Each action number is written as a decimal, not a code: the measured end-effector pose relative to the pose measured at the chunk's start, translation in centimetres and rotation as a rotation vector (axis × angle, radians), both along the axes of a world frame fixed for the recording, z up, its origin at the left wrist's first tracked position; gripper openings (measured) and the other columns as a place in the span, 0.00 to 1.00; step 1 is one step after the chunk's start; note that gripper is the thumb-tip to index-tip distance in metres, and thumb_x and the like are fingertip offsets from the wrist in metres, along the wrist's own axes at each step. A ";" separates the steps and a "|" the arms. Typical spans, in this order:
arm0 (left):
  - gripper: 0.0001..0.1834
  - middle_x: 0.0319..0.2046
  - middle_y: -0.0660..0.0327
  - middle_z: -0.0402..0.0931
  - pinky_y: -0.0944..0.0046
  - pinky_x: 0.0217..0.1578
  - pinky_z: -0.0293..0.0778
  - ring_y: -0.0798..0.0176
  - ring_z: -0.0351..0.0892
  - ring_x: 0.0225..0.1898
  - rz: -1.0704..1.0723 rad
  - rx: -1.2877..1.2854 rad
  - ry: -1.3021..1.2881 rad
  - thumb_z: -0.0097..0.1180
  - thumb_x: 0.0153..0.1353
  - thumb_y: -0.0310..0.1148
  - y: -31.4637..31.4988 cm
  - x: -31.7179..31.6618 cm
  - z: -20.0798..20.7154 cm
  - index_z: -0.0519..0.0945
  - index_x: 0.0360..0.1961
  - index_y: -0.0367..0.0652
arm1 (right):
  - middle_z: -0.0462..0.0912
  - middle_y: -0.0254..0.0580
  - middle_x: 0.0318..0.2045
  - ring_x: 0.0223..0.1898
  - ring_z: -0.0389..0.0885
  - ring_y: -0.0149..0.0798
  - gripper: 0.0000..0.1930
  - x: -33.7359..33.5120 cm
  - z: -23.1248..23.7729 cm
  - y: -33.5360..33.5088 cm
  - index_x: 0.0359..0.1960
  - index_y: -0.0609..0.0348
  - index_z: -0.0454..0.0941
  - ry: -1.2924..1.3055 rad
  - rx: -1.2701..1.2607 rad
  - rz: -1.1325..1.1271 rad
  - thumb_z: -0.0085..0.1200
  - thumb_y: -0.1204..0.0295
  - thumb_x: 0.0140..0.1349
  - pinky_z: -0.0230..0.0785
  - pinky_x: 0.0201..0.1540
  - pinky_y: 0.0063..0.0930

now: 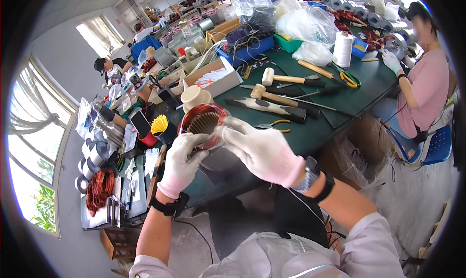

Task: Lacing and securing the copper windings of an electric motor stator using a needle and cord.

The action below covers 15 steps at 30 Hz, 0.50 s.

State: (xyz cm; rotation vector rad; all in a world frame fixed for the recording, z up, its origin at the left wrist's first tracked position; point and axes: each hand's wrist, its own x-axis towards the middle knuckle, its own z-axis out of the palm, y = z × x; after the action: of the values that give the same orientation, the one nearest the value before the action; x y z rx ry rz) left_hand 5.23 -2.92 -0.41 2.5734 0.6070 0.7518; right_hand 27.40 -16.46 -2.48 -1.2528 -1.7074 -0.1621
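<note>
Working at the green table, keep the stator nr its front edge steady w/ R hand (fingers bent together) & L hand (half-curled) at its rim, exact grips unclear, going easy on copper windings.

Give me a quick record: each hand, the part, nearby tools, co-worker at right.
Left hand: white-gloved, fingers at the part's near-left edge
Right hand: white-gloved, fingers at its right edge
Part: slotted metal ring with reddish copper winding
Tools: white-headed mallet, wooden mallet, yellow-handled pliers
Co-worker: seated, pink top
</note>
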 end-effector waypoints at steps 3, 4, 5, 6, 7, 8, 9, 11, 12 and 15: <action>0.26 0.53 0.53 0.83 0.62 0.55 0.78 0.58 0.85 0.54 0.018 -0.014 0.005 0.66 0.62 0.21 -0.6 0.1 0.8 0.81 0.63 0.39 | 0.88 0.44 0.39 0.32 0.87 0.54 0.16 -0.2 0.8 -6.0 0.58 0.52 0.80 0.019 -0.025 -0.019 0.64 0.70 0.70 0.78 0.31 0.42; 0.28 0.54 0.54 0.83 0.63 0.56 0.78 0.59 0.85 0.55 0.010 -0.042 -0.002 0.67 0.63 0.23 -0.2 -0.1 0.4 0.80 0.65 0.39 | 0.88 0.46 0.38 0.33 0.86 0.56 0.15 -0.3 -1.0 -5.5 0.58 0.52 0.80 0.147 -0.028 -0.034 0.62 0.70 0.71 0.78 0.33 0.43; 0.28 0.54 0.54 0.83 0.63 0.56 0.78 0.59 0.85 0.55 -0.002 -0.044 0.000 0.67 0.63 0.23 -0.2 0.4 0.3 0.80 0.65 0.39 | 0.88 0.49 0.37 0.34 0.86 0.58 0.15 0.1 -3.6 -4.7 0.58 0.53 0.80 0.279 -0.024 -0.058 0.60 0.71 0.72 0.78 0.34 0.45; 0.28 0.54 0.54 0.83 0.63 0.56 0.78 0.60 0.85 0.55 0.002 -0.052 0.001 0.67 0.62 0.23 -0.2 0.5 0.3 0.80 0.65 0.38 | 0.87 0.56 0.38 0.38 0.86 0.62 0.16 1.2 -5.5 -4.0 0.60 0.56 0.78 0.292 -0.263 -0.149 0.56 0.75 0.72 0.79 0.39 0.48; 0.27 0.55 0.55 0.83 0.63 0.56 0.78 0.60 0.85 0.55 0.006 -0.059 0.002 0.67 0.62 0.23 -0.1 0.5 0.4 0.80 0.65 0.38 | 0.86 0.61 0.39 0.40 0.86 0.65 0.16 1.7 -7.4 -3.7 0.61 0.60 0.76 0.285 -0.382 -0.211 0.53 0.78 0.73 0.79 0.42 0.51; 0.27 0.55 0.55 0.83 0.63 0.56 0.78 0.60 0.85 0.55 0.008 -0.059 0.002 0.67 0.62 0.23 0.0 0.6 0.5 0.80 0.65 0.38 | 0.86 0.62 0.38 0.41 0.86 0.65 0.17 1.3 -7.0 -3.8 0.61 0.61 0.75 0.331 -0.362 -0.171 0.53 0.78 0.73 0.79 0.42 0.51; 0.27 0.55 0.55 0.83 0.63 0.57 0.78 0.61 0.85 0.55 0.020 -0.037 0.004 0.68 0.63 0.23 -0.2 0.5 0.4 0.80 0.64 0.38 | 0.86 0.62 0.37 0.41 0.86 0.64 0.17 0.5 -6.1 -4.3 0.62 0.62 0.74 0.378 -0.352 -0.130 0.52 0.79 0.73 0.78 0.42 0.51; 0.26 0.56 0.56 0.83 0.63 0.57 0.78 0.62 0.85 0.55 0.034 -0.019 0.006 0.68 0.63 0.23 -0.3 0.5 0.0 0.81 0.64 0.38 | 0.86 0.59 0.33 0.38 0.88 0.61 0.14 -1.0 -4.0 -4.2 0.58 0.62 0.73 0.436 -0.245 -0.053 0.52 0.78 0.73 0.78 0.39 0.51; 0.27 0.54 0.55 0.83 0.60 0.57 0.78 0.57 0.84 0.55 0.024 -0.036 -0.030 0.69 0.60 0.22 -0.2 0.6 -0.2 0.81 0.62 0.38 | 0.86 0.58 0.32 0.36 0.88 0.61 0.11 -1.5 -3.7 -3.6 0.55 0.62 0.73 0.410 -0.246 -0.036 0.52 0.77 0.74 0.79 0.38 0.51; 0.27 0.51 0.53 0.83 0.56 0.58 0.78 0.51 0.83 0.55 0.024 -0.039 -0.084 0.71 0.57 0.22 0.1 0.6 -0.6 0.82 0.60 0.38 | 0.85 0.53 0.32 0.31 0.86 0.59 0.07 -2.5 -3.2 -1.5 0.48 0.60 0.75 0.258 -0.205 -0.033 0.56 0.78 0.71 0.77 0.32 0.49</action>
State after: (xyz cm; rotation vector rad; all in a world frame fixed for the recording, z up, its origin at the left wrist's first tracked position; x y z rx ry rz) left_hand 5.81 -2.79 -0.97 2.4895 0.6210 0.8427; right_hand 24.87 -17.92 -5.68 -1.3870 -1.5080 0.1534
